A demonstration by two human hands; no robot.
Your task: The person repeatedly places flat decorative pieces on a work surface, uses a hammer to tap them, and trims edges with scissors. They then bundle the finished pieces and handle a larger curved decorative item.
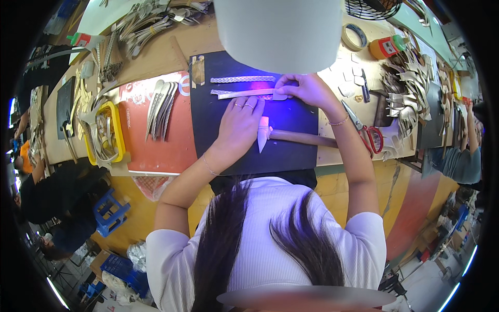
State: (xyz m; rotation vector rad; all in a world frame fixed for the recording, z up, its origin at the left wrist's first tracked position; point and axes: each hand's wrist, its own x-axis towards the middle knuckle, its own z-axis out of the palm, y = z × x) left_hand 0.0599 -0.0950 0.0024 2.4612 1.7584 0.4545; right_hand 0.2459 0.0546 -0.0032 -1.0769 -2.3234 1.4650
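Observation:
On a black mat [223,151] lies a pale flat strip [234,95] over a braided band. My left hand [239,124] presses its fingertips on the strip and whatever is beneath. At the strip's right end, my right hand [309,89] pinches a small pale flat tab [279,96] between thumb and fingers. A second silvery braided band [242,79] rests just beyond, touched by neither hand. Close to my left fingers lies a hammer [301,137], its pointed head toward the left and its wooden handle under my right forearm. Blue-violet light falls around the strip.
A white lamp-like cylinder [278,36] hangs over the mat's far edge. Scissors [364,127] with red handles lie right, near a tape roll [354,37] and an orange bottle [387,47]. Leftward are several long pale pieces [161,109] and a yellow basket [120,130]. Other people work at both sides.

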